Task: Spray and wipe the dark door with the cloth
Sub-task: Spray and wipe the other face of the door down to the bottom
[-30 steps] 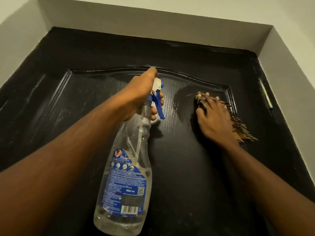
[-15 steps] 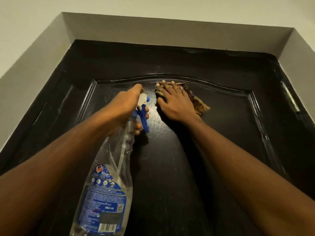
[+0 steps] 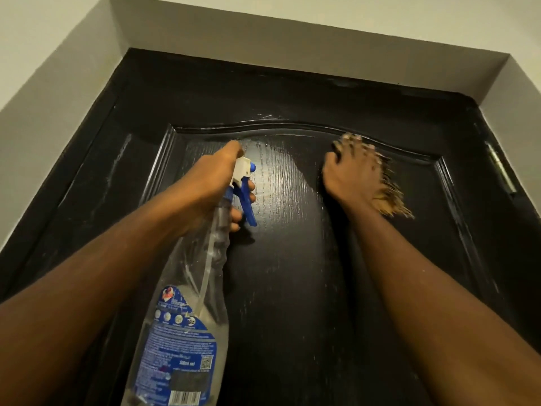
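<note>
The dark door (image 3: 292,273) fills the view, with a raised arched panel and a wet, shiny patch near its top. My left hand (image 3: 210,183) grips the neck of a clear spray bottle (image 3: 187,317) with a blue label and a blue-and-white trigger head, its nozzle close to the panel. My right hand (image 3: 351,174) presses a brown frayed cloth (image 3: 389,194) flat against the upper right of the panel, just below the arched moulding. Most of the cloth is hidden under the hand, which is motion-blurred.
Pale wall and the door recess (image 3: 263,39) frame the door on the top and both sides. A metal hinge (image 3: 500,171) sits on the door's right edge. Streaks of liquid run down the left moulding (image 3: 117,168).
My right hand with the cloth has swept from the panel's top middle back toward the upper right. The left hand and bottle have stayed in about the same place.
</note>
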